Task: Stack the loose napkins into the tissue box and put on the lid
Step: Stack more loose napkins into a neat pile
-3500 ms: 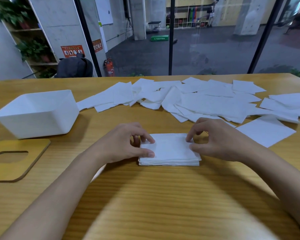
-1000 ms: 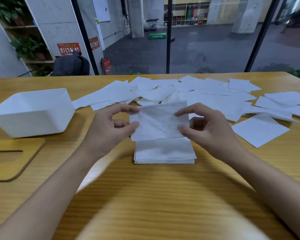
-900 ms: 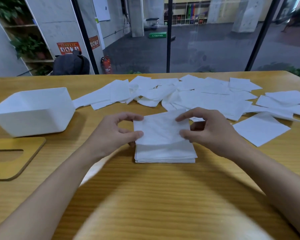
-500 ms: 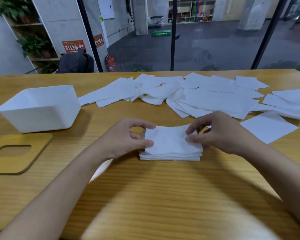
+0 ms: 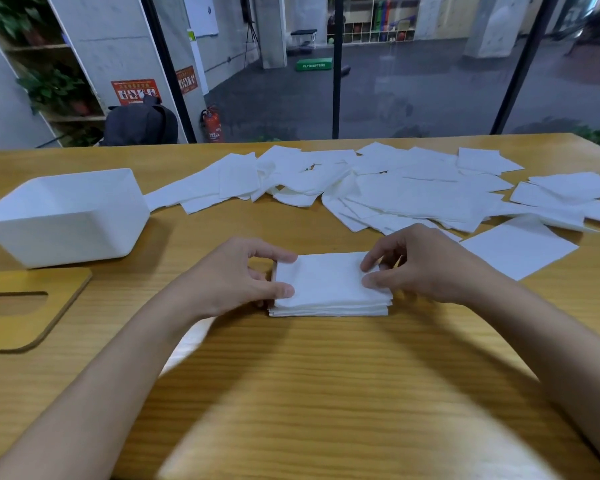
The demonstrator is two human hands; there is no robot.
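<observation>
Both grips pinched on the napkin stack point(image 5: 329, 292), middle of the frame.

Left grip point(image 5: 236, 275) clamped on the stack's left edge, thumb pressed on top, forefinger curled over the far corner; right grip point(image 5: 426, 268) nipping the top sheet near the right edge between thumb and forefinger. Stack lying flat and roughly squared on the wooden bench point(image 5: 326, 393). Open white tissue box point(image 5: 66, 216) at the left of the frame, apart from the stack. Wooden lid point(image 5: 49, 323) with a cut-out flat at the lower left, just below the box. Loose napkins point(image 5: 413, 192) strewn in overlapping layers across the upper part of the bench; single napkin point(image 5: 516, 247) lying separately at the right, near the right wrist.
</observation>
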